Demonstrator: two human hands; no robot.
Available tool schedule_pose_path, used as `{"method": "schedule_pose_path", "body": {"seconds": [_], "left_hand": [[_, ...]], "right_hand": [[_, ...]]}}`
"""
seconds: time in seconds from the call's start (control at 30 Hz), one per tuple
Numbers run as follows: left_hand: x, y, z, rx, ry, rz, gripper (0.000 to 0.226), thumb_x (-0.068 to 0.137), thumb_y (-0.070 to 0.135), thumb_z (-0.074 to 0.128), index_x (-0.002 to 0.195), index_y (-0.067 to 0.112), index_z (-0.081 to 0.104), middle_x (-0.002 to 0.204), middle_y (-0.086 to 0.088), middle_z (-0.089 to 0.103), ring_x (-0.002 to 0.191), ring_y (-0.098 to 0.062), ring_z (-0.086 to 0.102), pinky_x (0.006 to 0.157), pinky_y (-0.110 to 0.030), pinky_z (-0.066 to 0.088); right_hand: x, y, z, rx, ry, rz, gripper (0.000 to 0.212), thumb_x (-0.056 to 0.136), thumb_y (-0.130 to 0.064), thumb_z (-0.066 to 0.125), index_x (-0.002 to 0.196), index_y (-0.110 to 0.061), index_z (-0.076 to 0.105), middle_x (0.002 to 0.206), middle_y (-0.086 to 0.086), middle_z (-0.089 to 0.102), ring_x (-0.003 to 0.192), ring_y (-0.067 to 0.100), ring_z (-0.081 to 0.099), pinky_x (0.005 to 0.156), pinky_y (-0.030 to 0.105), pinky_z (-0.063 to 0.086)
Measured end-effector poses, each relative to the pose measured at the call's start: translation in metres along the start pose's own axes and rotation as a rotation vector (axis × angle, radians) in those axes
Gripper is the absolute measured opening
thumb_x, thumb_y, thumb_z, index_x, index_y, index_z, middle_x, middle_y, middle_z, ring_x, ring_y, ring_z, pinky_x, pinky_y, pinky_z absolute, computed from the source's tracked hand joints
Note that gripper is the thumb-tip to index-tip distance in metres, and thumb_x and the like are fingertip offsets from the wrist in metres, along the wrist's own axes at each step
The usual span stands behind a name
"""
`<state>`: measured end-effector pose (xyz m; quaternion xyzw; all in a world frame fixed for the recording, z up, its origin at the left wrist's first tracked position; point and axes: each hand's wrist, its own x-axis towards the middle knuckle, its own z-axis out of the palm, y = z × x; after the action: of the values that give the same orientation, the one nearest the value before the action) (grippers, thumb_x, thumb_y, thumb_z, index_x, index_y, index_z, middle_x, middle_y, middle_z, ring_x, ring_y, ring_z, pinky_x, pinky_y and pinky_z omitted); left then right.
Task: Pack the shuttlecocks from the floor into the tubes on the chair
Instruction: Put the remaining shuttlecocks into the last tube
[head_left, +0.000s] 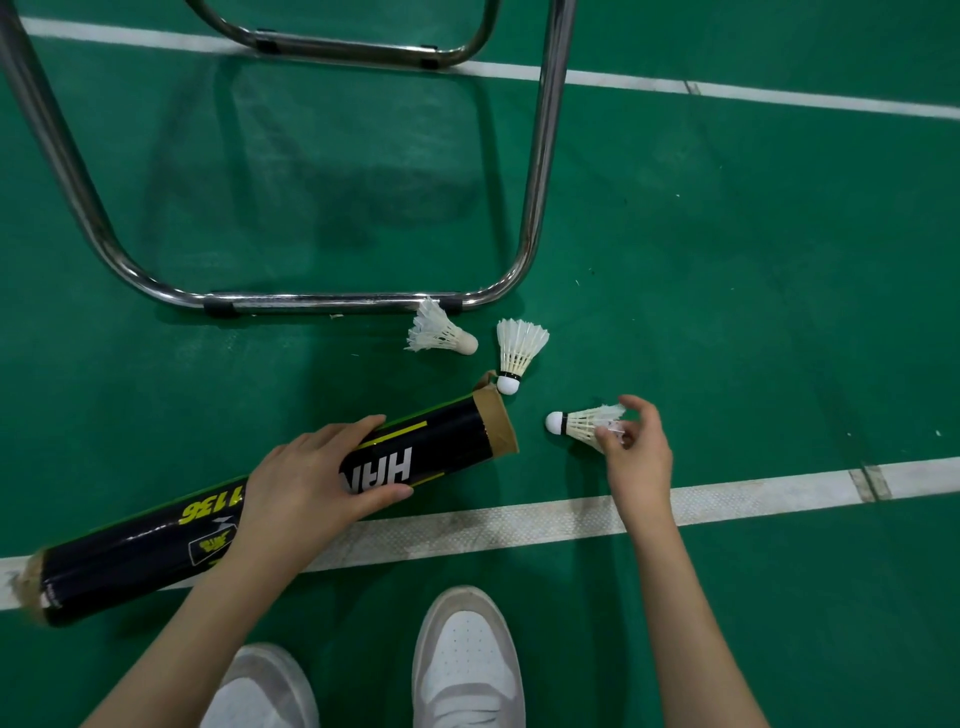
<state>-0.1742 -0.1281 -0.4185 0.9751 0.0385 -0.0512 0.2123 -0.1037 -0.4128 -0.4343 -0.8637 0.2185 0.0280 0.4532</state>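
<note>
Fingertips (615, 434) of the right hand (636, 457) are pinching the feather skirt of a shuttlecock (584, 423), which is lying sideways with its white cork pointing toward the open mouth of the tube (260, 512). Whether that shuttlecock is touching the floor or lifted just off it, I cannot tell from where I am standing.

Over on the tube, the left hand (311, 480) is gripping the black barrel, fingers wrapping over the top and the thumb lying along the near side, partly covering the yellow lettering. That tube is lying at a slant, its open cardboard-rimmed end nearest the shuttlecocks and its far end crossing the white court line (519, 522) toward the person's left.

Just beyond the tube's mouth, a second shuttlecock (517, 351) is sitting with its cork close beside the cardboard rim and its feathers fanning away from the person. Further out from the mouth, a third shuttlecock (439, 332) is lying on its side, feathers touching or nearly touching the chrome base bar of the chair frame (332, 300).

Nearer the person than the tube, two white and grey sneakers (465, 660) are standing on the green floor (753, 260).
</note>
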Motion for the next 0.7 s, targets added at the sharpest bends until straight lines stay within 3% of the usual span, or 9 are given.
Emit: {"method": "schedule_pose_path", "body": {"seconds": [0.17,0.27,0.37,0.43,0.53,0.7], "left_hand": [[0.0,0.0,0.001,-0.002,-0.005,0.008,0.087,0.059,0.083,0.035,0.127,0.033,0.056,0.111,0.009,0.067,0.096,-0.02,0.064,0.067,-0.033,0.048],[0.0,-0.001,0.002,-0.003,-0.01,0.004,0.089,0.058,0.086,0.034,0.126,0.033,0.057,0.11,0.009,0.067,0.096,-0.019,0.064,0.068,-0.032,0.046],[0.001,-0.001,0.002,-0.011,-0.011,0.023,0.096,0.06,0.093,0.022,0.124,0.031,0.058,0.106,0.008,0.068,0.091,-0.02,0.065,0.066,-0.031,0.048],[0.0,-0.002,0.002,-0.018,-0.02,0.02,0.095,0.062,0.092,0.019,0.124,0.031,0.059,0.106,0.008,0.069,0.091,-0.02,0.066,0.065,-0.031,0.049],[0.0,-0.002,0.002,-0.016,-0.02,0.021,0.095,0.061,0.092,0.023,0.125,0.031,0.058,0.107,0.007,0.069,0.091,-0.02,0.066,0.066,-0.031,0.049],[0.0,-0.002,0.002,-0.008,-0.018,0.009,0.085,0.06,0.081,0.037,0.125,0.03,0.059,0.109,0.007,0.068,0.094,-0.021,0.065,0.068,-0.032,0.048]], "right_hand": [[-0.001,-0.003,0.005,0.101,-0.018,-0.034,0.034,0.087,-0.009,0.059,0.119,-0.018,0.052,0.084,0.009,0.055,0.076,0.016,0.05,0.069,0.023,0.037],[-0.004,-0.011,0.008,0.191,-0.038,-0.079,0.03,0.088,-0.009,0.056,0.117,-0.018,0.052,0.065,0.0,0.044,0.062,0.008,0.043,0.061,0.013,0.037],[-0.01,-0.023,0.013,0.296,-0.087,-0.126,0.029,0.09,-0.007,0.054,0.116,-0.018,0.051,0.058,-0.012,0.047,0.061,0.001,0.048,0.069,0.012,0.042],[-0.017,-0.033,0.017,0.321,-0.156,-0.167,0.029,0.09,-0.007,0.053,0.117,-0.018,0.051,0.057,-0.014,0.047,0.064,0.002,0.049,0.073,0.015,0.043],[-0.026,-0.044,0.024,0.323,-0.255,-0.209,0.029,0.091,-0.009,0.053,0.116,-0.023,0.05,0.066,0.001,0.051,0.071,0.011,0.051,0.075,0.023,0.043],[-0.038,-0.052,0.038,0.329,-0.335,-0.212,0.028,0.092,-0.007,0.051,0.112,-0.026,0.052,0.065,0.0,0.049,0.063,0.012,0.044,0.061,0.023,0.037]]}}
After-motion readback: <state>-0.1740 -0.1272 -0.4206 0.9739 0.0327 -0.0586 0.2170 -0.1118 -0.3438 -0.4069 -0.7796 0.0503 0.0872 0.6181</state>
